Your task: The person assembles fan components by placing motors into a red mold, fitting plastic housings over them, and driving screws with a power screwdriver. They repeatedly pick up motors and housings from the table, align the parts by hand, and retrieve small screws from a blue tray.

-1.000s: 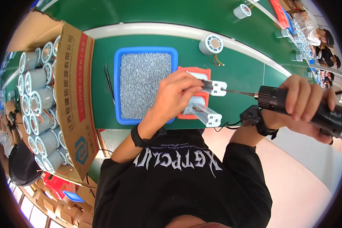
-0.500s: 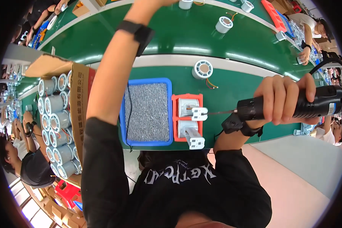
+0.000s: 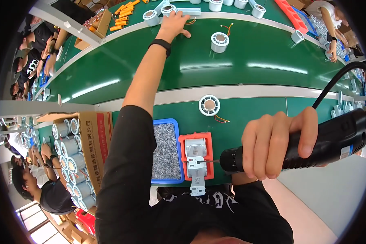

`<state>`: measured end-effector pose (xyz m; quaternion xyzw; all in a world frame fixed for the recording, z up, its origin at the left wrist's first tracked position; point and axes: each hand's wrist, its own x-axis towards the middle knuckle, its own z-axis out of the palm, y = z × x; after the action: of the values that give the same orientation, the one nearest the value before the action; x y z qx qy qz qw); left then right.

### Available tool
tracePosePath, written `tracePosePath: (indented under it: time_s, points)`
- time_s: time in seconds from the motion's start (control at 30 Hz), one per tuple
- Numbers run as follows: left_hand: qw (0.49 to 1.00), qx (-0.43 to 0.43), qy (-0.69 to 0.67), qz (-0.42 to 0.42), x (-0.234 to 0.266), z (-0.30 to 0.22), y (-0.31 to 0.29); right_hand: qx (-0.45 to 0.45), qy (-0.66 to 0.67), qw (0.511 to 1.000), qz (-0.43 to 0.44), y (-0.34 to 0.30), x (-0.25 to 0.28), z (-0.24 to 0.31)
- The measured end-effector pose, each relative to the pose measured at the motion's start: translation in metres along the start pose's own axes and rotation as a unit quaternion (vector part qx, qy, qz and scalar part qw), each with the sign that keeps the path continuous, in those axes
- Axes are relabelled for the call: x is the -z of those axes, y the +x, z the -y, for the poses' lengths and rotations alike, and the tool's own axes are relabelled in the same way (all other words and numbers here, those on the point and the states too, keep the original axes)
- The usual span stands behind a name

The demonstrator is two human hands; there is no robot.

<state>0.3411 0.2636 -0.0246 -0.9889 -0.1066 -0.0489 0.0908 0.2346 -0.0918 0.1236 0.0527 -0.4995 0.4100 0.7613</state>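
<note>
My left hand [image 3: 174, 26] reaches to the far ledge, fingers spread at a white round motor housing [image 3: 168, 9] and a pale bar [image 3: 189, 11]; whether it touches them I cannot tell. My right hand [image 3: 272, 142] is wrapped around a black electric screwdriver [image 3: 329, 140]. Its thin bit points left, at the upper of two white slotted end pieces [image 3: 197, 162]. These belong to two white housings [image 3: 195, 147] lying in an orange-red fixture [image 3: 209, 167]. The lower end piece [image 3: 197, 190] sticks out past the fixture towards me.
Left of the fixture lies a blue tray [image 3: 177, 126] of small metal screws, partly behind my left arm. A cardboard box [image 3: 91, 150] of white housings stands further left. One wired motor [image 3: 209, 105] stands beyond the fixture, another [image 3: 220, 42] on the green belt. Co-workers sit at both sides.
My left hand has come into full view at the far ledge. The view has tilted forward, so the bench sits lower in it. My right hand still grips the screwdriver, its bit near the end piece.
</note>
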Motion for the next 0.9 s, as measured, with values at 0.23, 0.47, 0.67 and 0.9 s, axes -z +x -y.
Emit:
tracePosePath:
  time_s: [0.23,0.47,0.67,0.9]
  points:
    - [0.985,-0.14,-0.089,-0.056,0.037,-0.046,-0.02,-0.014,-0.024,1.0,-0.005,0.006,0.007,0.011]
    - [0.984,-0.095,-0.128,0.083,0.067,-0.065,-0.066,-0.005,-0.032,0.999,0.012,0.01,0.006,0.008]
    - [0.978,-0.077,-0.193,0.034,0.081,-0.095,-0.174,0.018,-0.078,0.997,-0.017,0.006,-0.009,0.008]
    - [0.981,-0.014,-0.195,0.001,0.067,-0.107,-0.242,0.041,-0.118,0.992,-0.021,0.003,-0.019,0.0]
